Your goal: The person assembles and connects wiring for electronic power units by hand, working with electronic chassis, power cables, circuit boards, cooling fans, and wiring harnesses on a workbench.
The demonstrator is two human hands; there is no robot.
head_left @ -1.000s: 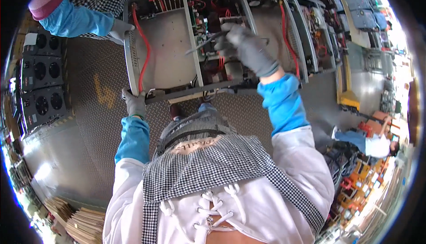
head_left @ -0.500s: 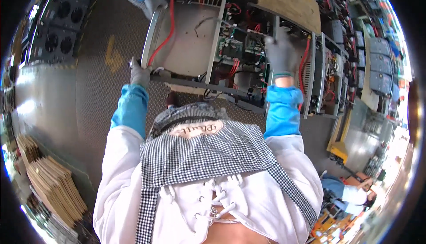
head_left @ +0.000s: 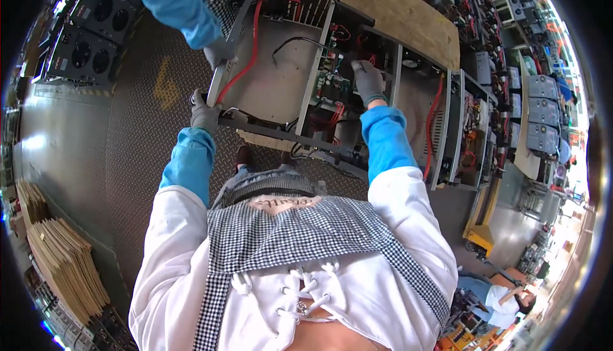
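Note:
An open metal chassis (head_left: pixel 265 47) lies before me, holding green circuit boards (head_left: pixel 332 83) and a red cable (head_left: pixel 248 63). My left hand (head_left: pixel 204 114), in a grey glove, is closed on its near left corner. Over the boards in the middle section is my gloved right hand (head_left: pixel 369 83), its fingers curled downward; what they hold, if anything, is hidden. A co-worker's gloved hand (head_left: pixel 221 52) rests on the chassis's left end, just beyond my left hand. A loose black cable (head_left: pixel 297 39) lies across the bare left bay.
Wooden board (head_left: pixel 396 6) lies beyond and under the chassis. Another open unit (head_left: pixel 472 134) adjoins it on the right. Black fan units (head_left: pixel 89 35) stand far left, stacked cardboard (head_left: pixel 60 255) near left. A yellow pallet truck (head_left: pixel 479 239) and a seated person (head_left: pixel 501 300) are at right.
My right hand has moved left, from the right divider to above the circuit boards. The co-worker has leaned further in, their hand lower on the chassis's left end. My left hand keeps its hold.

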